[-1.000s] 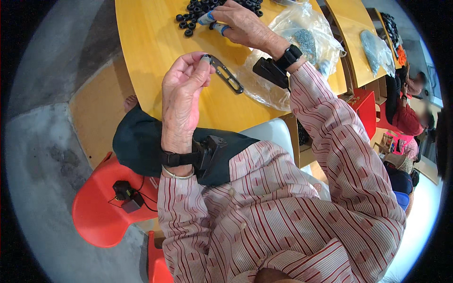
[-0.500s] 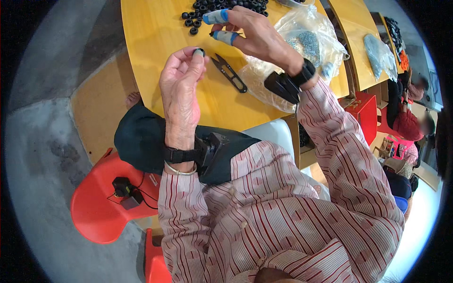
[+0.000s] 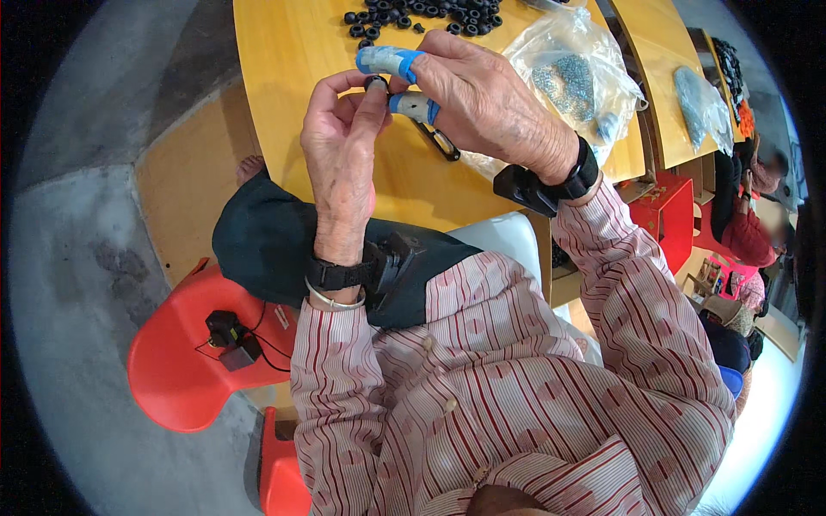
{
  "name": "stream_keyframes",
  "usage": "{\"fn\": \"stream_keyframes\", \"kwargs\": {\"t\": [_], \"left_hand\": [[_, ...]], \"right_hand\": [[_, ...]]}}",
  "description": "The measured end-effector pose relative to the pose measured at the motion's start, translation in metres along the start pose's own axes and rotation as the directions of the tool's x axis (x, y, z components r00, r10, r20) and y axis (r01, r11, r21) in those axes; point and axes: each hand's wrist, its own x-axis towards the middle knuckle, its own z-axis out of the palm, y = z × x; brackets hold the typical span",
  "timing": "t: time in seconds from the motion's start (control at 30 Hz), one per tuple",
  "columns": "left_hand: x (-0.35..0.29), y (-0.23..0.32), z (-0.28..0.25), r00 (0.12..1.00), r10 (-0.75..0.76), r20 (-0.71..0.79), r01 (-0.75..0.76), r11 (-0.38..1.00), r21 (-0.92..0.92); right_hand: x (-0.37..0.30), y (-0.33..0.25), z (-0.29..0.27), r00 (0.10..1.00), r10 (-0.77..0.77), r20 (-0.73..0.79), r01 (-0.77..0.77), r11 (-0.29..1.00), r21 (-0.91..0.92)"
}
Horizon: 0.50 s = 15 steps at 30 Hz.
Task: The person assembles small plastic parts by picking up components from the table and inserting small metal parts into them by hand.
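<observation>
Change: right hand (image 3: pixel 499 107) now reaches left hand (image 3: pixel 344 146) | Left: thumb and finger pinch black round part (image 3: pixel 375 81) | Right: fingers slightly parted, grasp unclear | Part: above table (image 3: pixel 297 60) | Work: apparently two-handed

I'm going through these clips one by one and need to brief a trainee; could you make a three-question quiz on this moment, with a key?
1. True or false: the left hand holds a small black part in its fingers.
2. Where does the clear plastic bag nearest the right hand lie? A) on the floor B) on a yellow table C) on a red chair
3. Fill the gap: blue wraps show on ___ fingers of the right hand, counting the thumb.

Key: 1 true; 2 B; 3 two.
</observation>
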Motion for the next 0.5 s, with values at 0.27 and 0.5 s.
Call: {"fn": "stream_keyframes", "kwargs": {"t": [0.27, 0.5], "left_hand": [[-0.002, 0.004, 0.004, 1.0, 0.006, -0.014, -0.007, 0.993, -0.121], [-0.002, 0.007, 0.005, 0.999, -0.022, 0.034, 0.027, 0.985, -0.169]], "right_hand": [[-0.009, -0.003, 0.007, 0.966, 0.229, -0.124, -0.17, 0.916, 0.364], [-0.016, -0.012, 0.011, 0.944, 0.287, -0.163, -0.203, 0.894, 0.399]]}}
